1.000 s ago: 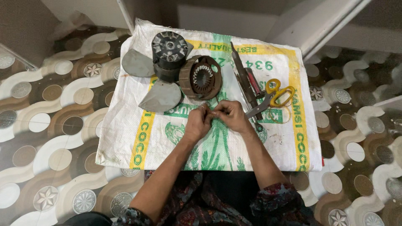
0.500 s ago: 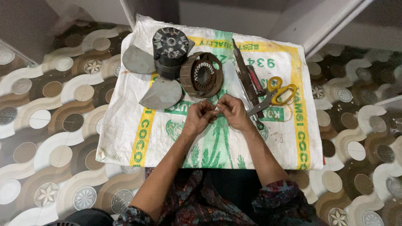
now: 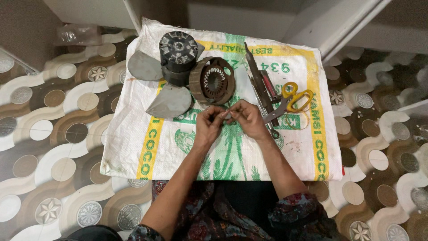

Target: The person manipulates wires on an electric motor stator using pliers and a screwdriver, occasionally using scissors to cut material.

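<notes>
My left hand [image 3: 208,125] and my right hand [image 3: 246,118] meet above the middle of a white woven sack [image 3: 147,134] spread on the floor. Both pinch a small thin piece [image 3: 226,116] between the fingertips; what it is I cannot make out. Just beyond the hands lies a round brown motor stator [image 3: 212,81] with a toothed inner ring. To its left stands a dark fan motor [image 3: 179,51] with two grey blades [image 3: 169,101].
Yellow-handled scissors [image 3: 292,99], a red-handled tool [image 3: 268,85] and a long metal tool [image 3: 253,71] lie on the sack right of my hands. Patterned brown and white floor tiles [image 3: 49,134] surround the sack. A wall and door frame [image 3: 339,27] stand behind.
My hands stay together over the sack, with the fingers shifting slightly on the small piece. The view has tilted a little; nothing else has moved.
</notes>
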